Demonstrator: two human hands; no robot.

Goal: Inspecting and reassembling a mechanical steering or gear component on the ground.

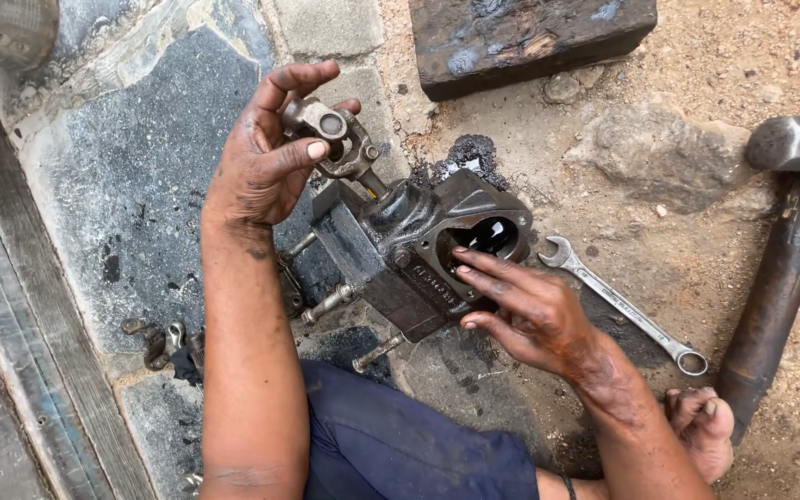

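A greasy dark metal gear housing [409, 245] lies on the ground in the middle of the view. A round oily opening [488, 236] faces me. A universal joint yoke [335, 139] sits on the shaft at its far end. My left hand [266, 157] grips that yoke, thumb across it. My right hand [525, 310] rests on the housing's flange, fingertips at the rim of the round opening. Several bolts [331, 301] stick out of the housing's near side.
A combination wrench [622, 306] lies on the dirt right of the housing. A heavy sledgehammer [789, 231] lies at the far right. A dark wooden block [530, 37] sits at the top. Small metal parts [164, 343] lie on the stone slab at left. My foot [706, 426] shows at lower right.
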